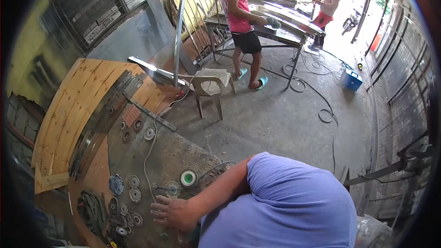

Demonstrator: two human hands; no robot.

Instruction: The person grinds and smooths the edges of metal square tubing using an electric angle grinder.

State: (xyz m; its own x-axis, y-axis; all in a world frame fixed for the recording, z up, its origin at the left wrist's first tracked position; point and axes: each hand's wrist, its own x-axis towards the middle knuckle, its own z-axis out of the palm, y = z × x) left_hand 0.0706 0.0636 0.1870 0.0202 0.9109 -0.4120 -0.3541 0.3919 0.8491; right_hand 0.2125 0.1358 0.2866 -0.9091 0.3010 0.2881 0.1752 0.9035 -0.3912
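My right hand [173, 213] reaches leftward over the worn workbench [177, 149], back of the hand up and fingers apart. Just beyond its wrist are a grey toothed disc [172, 188] and a round disc with a green ring and white centre [188, 178]. Left of the fingertips lie several small metal discs [135, 194] and rings [137, 219], with a dark blue round piece [116, 184] behind them. A thin cable [146, 163] runs down the bench toward the fingers. Below the forearm, a bit of something green is mostly hidden. My left hand is out of view.
Dark cords [91, 211] lie at the bench's left, beside metal bars [98, 124] and a wooden panel [69, 119]. A plastic chair [210, 87] stands beyond. One person [243, 14] holds a power tool at a metal frame; another person [327, 7] stands behind. Cables and a blue box [351, 79] occupy the floor.
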